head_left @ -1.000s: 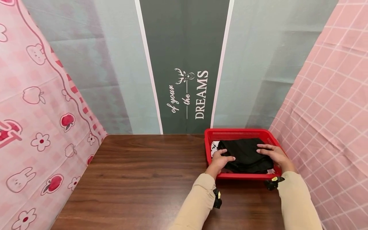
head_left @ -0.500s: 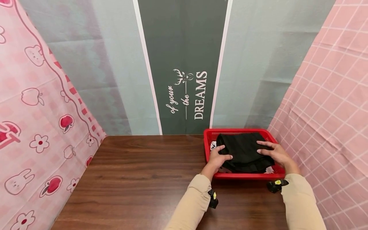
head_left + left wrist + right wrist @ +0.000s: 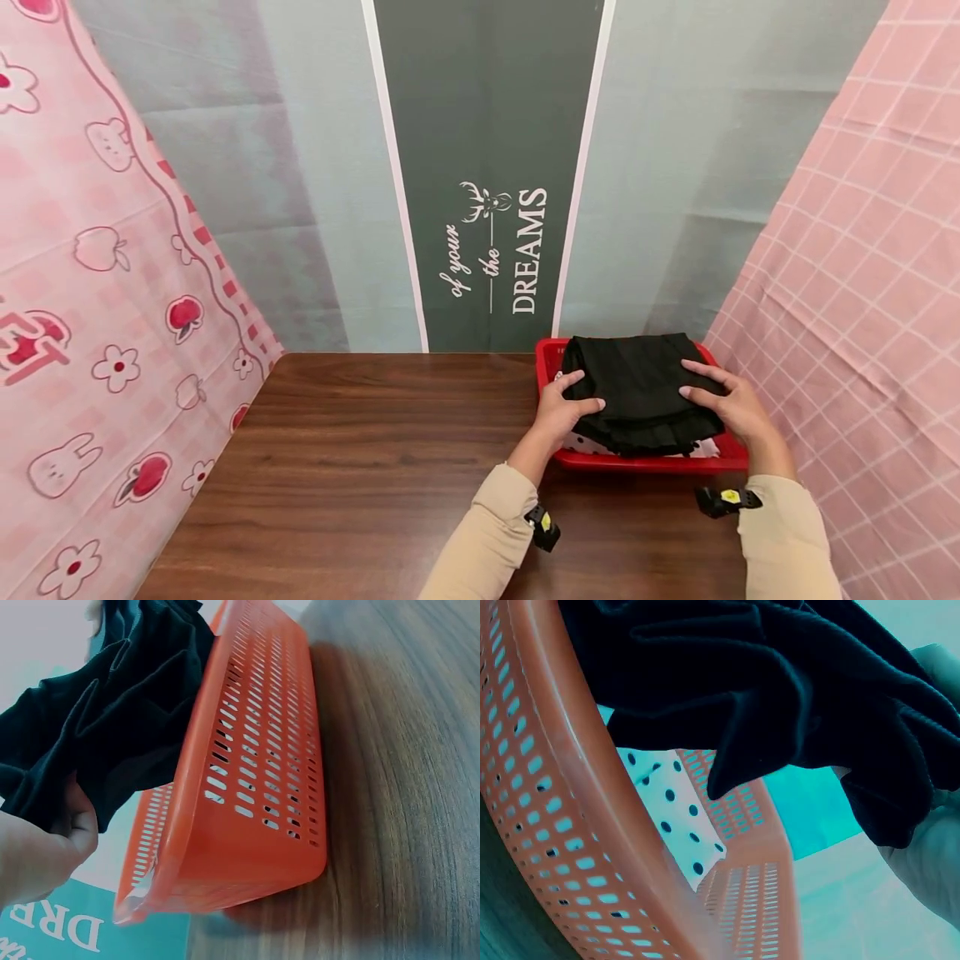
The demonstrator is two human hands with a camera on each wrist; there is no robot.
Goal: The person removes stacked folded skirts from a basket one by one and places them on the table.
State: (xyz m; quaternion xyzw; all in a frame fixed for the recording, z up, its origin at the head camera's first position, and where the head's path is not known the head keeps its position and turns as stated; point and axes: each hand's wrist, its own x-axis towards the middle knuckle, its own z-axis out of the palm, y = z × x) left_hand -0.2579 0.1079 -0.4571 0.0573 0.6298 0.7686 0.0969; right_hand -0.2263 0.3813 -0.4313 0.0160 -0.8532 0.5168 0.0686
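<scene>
A folded black garment (image 3: 636, 379) is held between my two hands, raised above the rim of the red plastic basket (image 3: 652, 463). My left hand (image 3: 557, 412) grips its left side; the left wrist view shows the thumb (image 3: 81, 817) pressed against the dark folds. On the other side my right hand (image 3: 741, 408) grips the right edge, most of its fingers hidden by cloth in the right wrist view. Below the garment, inside the basket, lies a white cloth with black dots (image 3: 676, 814).
The basket stands at the back right of a brown wood-grain table (image 3: 360, 467), close to a pink checked curtain (image 3: 847, 275). A grey-green cloth with lettering (image 3: 487, 125) hangs behind, and a pink printed curtain (image 3: 112, 275) hangs at left.
Both hands have lifted the black garment up from the basket, so it now covers part of the back rim. More of the dotted cloth shows beneath its front edge.
</scene>
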